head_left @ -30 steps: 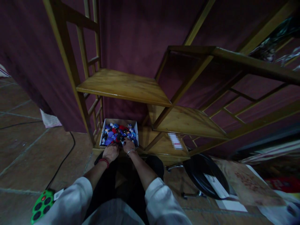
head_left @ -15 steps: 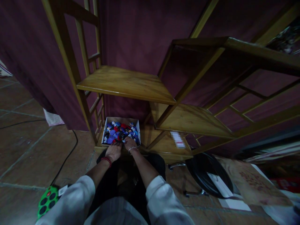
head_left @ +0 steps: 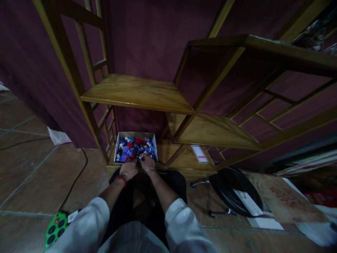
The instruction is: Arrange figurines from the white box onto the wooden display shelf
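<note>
Two sets of fingers point(head_left: 133, 162), curled, dip among small blue, red and black figures point(head_left: 134, 147); any grip is hidden. Left hand point(head_left: 128, 169) wears red beads point(head_left: 121, 180), right hand point(head_left: 146, 163) a bangle point(head_left: 149, 169). White box point(head_left: 135, 133) sits at the front edge of the lowest shelf point(head_left: 184, 162).

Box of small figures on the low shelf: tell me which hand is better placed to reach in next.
Right, probably. The right hand sits farther forward, its fingers at the near rim of the white box, over the blue and red figures. The left hand sits lower, farther back from them.
</note>
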